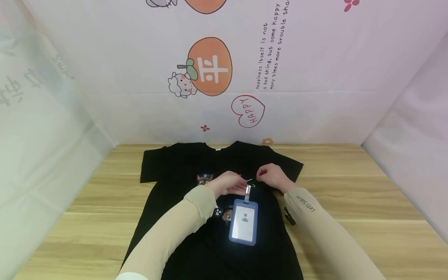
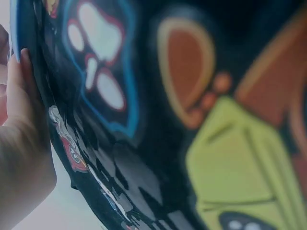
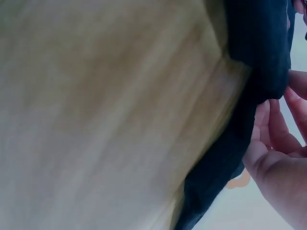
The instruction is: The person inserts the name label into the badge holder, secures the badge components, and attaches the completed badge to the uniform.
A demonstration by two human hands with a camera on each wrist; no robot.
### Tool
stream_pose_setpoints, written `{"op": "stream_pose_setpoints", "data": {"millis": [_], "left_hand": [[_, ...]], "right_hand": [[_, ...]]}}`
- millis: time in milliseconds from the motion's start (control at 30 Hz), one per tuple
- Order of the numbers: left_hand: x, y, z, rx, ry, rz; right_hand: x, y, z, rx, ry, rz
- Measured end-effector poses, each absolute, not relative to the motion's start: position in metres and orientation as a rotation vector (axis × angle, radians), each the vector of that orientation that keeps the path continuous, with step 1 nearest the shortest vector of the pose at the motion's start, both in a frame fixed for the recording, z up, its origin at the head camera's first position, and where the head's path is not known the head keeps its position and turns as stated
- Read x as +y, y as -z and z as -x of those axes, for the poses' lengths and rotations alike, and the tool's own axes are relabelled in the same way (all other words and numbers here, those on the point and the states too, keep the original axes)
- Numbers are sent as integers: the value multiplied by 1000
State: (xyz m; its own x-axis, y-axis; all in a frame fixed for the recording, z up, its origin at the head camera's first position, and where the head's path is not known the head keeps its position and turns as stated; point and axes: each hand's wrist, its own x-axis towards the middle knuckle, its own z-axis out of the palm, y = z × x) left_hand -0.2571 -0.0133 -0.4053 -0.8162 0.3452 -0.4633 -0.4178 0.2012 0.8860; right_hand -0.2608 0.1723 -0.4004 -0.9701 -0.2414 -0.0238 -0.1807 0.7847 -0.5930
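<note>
A black T-shirt (image 1: 206, 241) with cartoon dog prints lies spread on the wooden table, its collar toward the back wall. My left hand (image 1: 229, 182) grips the metal clip at the top of a blue badge holder (image 1: 232, 221), which lies over the shirt's chest. A thin pin (image 1: 249, 180) sticks out from the clip, beside the left fingertips. Just to the right, my right hand (image 1: 274, 177) pinches the shirt's fabric near the sleeve; the right wrist view shows black cloth (image 3: 261, 62) between its thumb and fingers.
A small black item (image 1: 289, 216) sits at the shirt's right edge, partly behind the right forearm. The wooden tabletop (image 1: 353, 186) extends on both sides. White printed cloth (image 1: 308, 112) hangs at the back and sides.
</note>
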Motion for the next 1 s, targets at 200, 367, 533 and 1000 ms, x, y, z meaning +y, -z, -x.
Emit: {"op": "stream_pose_setpoints", "data": {"millis": [200,367,533,1000], "left_hand": [[-10,405,260,1909,-1667,78],[-8,401,261,1918,-1657,86],[-6,401,262,1910,-1665,101],[-5,403,263,1927,-1690,113]], "right_hand": [[175,396,259,2879,989,324],[177,396,260,2896,1010,328],[178,397,262,2889,1053,340],[184,399,261,2765,1163,458]]}}
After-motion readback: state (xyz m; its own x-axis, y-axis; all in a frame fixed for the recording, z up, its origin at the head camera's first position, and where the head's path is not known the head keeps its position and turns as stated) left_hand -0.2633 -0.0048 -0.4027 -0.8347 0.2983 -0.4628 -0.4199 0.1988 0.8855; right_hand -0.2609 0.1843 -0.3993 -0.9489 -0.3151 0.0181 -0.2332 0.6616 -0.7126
